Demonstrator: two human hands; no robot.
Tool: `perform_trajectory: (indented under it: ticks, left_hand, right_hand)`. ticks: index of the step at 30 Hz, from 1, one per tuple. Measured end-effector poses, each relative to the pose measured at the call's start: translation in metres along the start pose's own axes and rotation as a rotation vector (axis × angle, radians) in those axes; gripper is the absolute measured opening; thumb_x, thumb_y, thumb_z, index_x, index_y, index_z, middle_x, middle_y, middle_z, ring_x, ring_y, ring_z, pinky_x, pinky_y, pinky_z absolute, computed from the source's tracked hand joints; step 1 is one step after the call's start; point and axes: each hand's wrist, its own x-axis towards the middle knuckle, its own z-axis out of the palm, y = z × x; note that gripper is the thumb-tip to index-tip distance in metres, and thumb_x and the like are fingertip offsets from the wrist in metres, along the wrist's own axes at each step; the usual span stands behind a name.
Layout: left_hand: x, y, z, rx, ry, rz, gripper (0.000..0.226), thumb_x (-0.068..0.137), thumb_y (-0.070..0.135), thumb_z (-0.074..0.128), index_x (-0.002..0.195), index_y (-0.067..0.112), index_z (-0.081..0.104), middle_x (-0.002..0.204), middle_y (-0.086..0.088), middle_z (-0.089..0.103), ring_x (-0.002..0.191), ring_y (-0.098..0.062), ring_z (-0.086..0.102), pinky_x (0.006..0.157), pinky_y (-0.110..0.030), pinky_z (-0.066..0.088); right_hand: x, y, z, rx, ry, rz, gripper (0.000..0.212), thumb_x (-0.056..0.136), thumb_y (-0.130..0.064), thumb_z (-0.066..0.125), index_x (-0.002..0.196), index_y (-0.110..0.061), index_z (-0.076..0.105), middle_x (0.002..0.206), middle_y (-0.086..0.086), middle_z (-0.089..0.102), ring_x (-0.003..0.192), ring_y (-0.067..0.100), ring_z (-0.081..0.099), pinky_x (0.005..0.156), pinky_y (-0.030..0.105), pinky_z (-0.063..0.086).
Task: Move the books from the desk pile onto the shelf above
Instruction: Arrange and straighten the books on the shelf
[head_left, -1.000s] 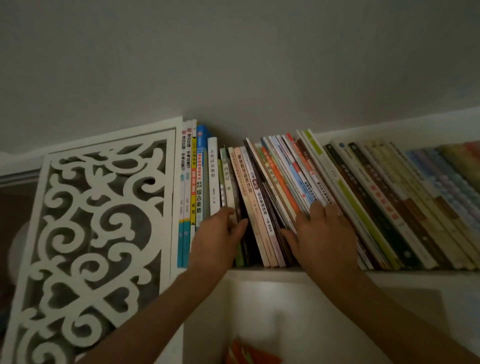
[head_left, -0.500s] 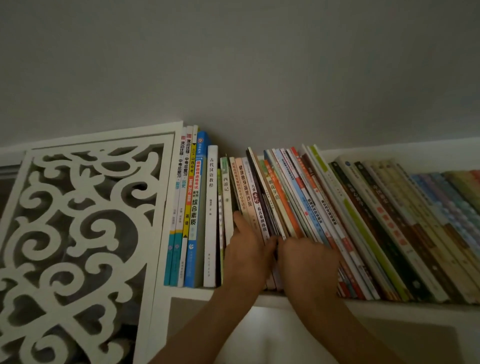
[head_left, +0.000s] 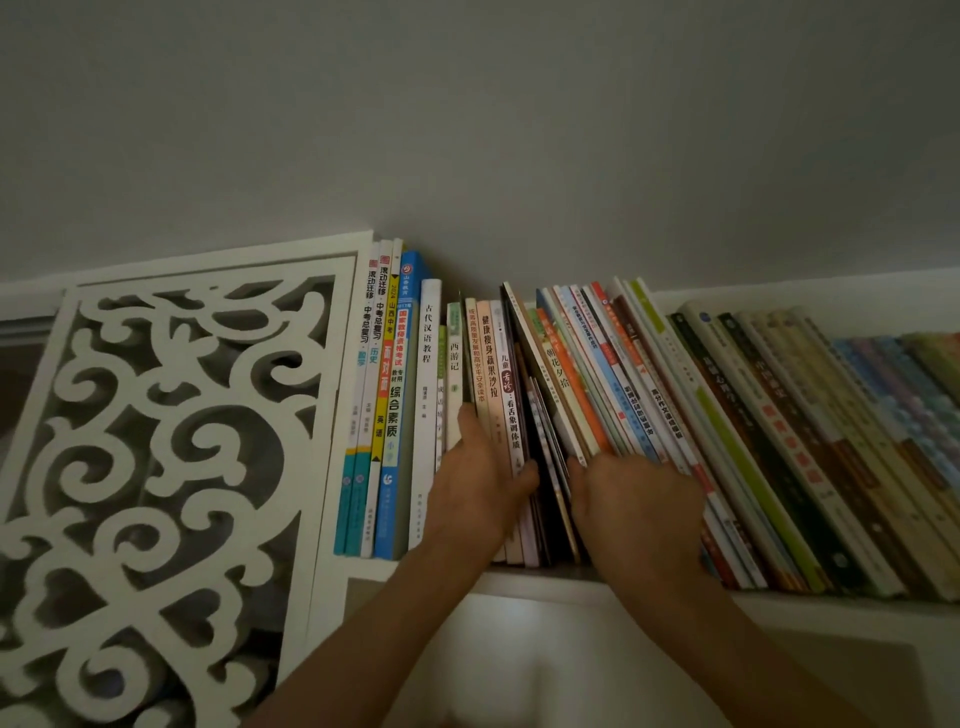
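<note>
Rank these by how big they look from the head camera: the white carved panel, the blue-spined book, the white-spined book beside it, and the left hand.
1. White carved panel, by far the largest.
2. Blue-spined book.
3. White-spined book, slightly shorter and thinner.
4. Left hand, though it is nearer the camera, so its rank against the books is unsure.

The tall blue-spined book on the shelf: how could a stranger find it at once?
Start at the white carved lattice panel on the left. The tall blue-spined book stands fourth to its right, upright, left of a plain white-spined book. It alone has a broad blue spine.
</note>
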Motion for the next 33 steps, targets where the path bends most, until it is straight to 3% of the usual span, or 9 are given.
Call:
perform_trajectory:
  ticks: [3,6,10,14,17,21,28,31,33]
  left_hand:
    - [-0.003,0.001,0.0,-0.026,-0.017,0.002,0.077,0.085,0.026,0.067,0.142,0.017,0.015,0.132,-0.007,0.053,0.111,-0.02,0.057,0.08,-0.02,0.041]
    - [-0.012,0.004,0.01,0.002,-0.008,0.032,0.108,0.078,0.036,0.072,0.147,0.026,-0.009,0.143,-0.005,0.039,0.124,-0.019,0.047,0.096,-0.029,0.041]
    - [-0.016,0.004,0.023,0.084,0.078,0.096,0.061,0.083,0.042,0.064,0.131,0.034,0.026,0.113,0.0,0.04,0.105,-0.018,0.055,0.081,-0.026,0.048]
    - [-0.019,-0.001,0.025,0.08,0.084,0.15,0.054,0.084,0.044,0.06,0.129,0.031,0.033,0.126,-0.005,0.04,0.102,-0.011,0.05,0.079,-0.021,0.045]
    - [-0.021,-0.003,0.031,0.105,0.082,0.168,0.053,0.084,0.047,0.058,0.13,0.034,0.036,0.138,-0.005,0.03,0.122,-0.016,0.043,0.089,-0.027,0.046]
    - [-0.018,0.004,0.039,0.149,0.16,0.047,0.035,0.084,0.044,0.062,0.116,0.03,0.053,0.138,-0.007,0.029,0.125,-0.025,0.044,0.089,-0.039,0.052]
    - [-0.009,0.024,0.033,0.341,0.188,-0.08,0.031,0.088,0.047,0.055,0.105,0.023,0.065,0.116,-0.007,0.046,0.099,-0.023,0.056,0.079,-0.035,0.054]
    - [-0.005,0.028,0.033,0.41,0.115,-0.124,0.035,0.09,0.044,0.053,0.114,0.02,0.063,0.12,-0.011,0.043,0.109,-0.025,0.049,0.089,-0.038,0.05]
    - [-0.005,0.032,0.037,0.416,0.095,-0.196,0.038,0.093,0.042,0.05,0.12,0.019,0.06,0.129,-0.012,0.034,0.119,-0.027,0.038,0.101,-0.04,0.038]
  right_hand:
    - [0.001,0.003,0.0,0.003,-0.013,-0.012,0.047,0.043,-0.018,0.094,0.034,-0.01,0.048,0.029,0.003,0.037,0.023,0.011,0.03,0.045,0.014,0.024]
    - [-0.001,0.012,0.003,-0.034,-0.028,-0.05,0.043,0.05,-0.025,0.092,0.039,-0.01,0.053,0.033,0.004,0.041,0.027,0.014,0.036,0.041,0.017,0.029]
    - [-0.003,0.023,0.001,-0.086,0.062,-0.11,0.035,0.066,-0.038,0.08,0.066,-0.008,0.063,0.056,0.014,0.061,0.062,0.029,0.06,0.059,0.034,0.048]
    - [0.005,0.033,-0.001,-0.033,0.126,-0.066,0.049,0.067,-0.05,0.068,0.087,-0.007,0.056,0.086,0.019,0.057,0.079,0.033,0.054,0.069,0.04,0.045]
    - [0.006,0.038,0.0,0.01,0.127,-0.081,0.049,0.067,-0.049,0.068,0.091,-0.007,0.057,0.098,0.02,0.056,0.092,0.035,0.052,0.08,0.047,0.046]
    - [0.006,0.039,0.004,0.076,0.105,-0.084,0.046,0.066,-0.043,0.075,0.091,-0.008,0.058,0.104,0.019,0.055,0.105,0.035,0.044,0.099,0.062,0.035]
    - [0.006,0.039,0.004,0.078,0.07,-0.089,0.045,0.067,-0.047,0.068,0.09,-0.01,0.06,0.108,0.018,0.056,0.111,0.035,0.045,0.102,0.063,0.029]
    - [0.006,0.039,0.004,0.06,0.061,-0.089,0.047,0.065,-0.047,0.074,0.09,-0.01,0.06,0.107,0.018,0.056,0.11,0.036,0.047,0.102,0.062,0.029]
    - [0.006,0.039,0.003,0.062,0.051,-0.087,0.048,0.064,-0.046,0.076,0.091,-0.009,0.06,0.107,0.018,0.056,0.111,0.036,0.046,0.103,0.062,0.028]
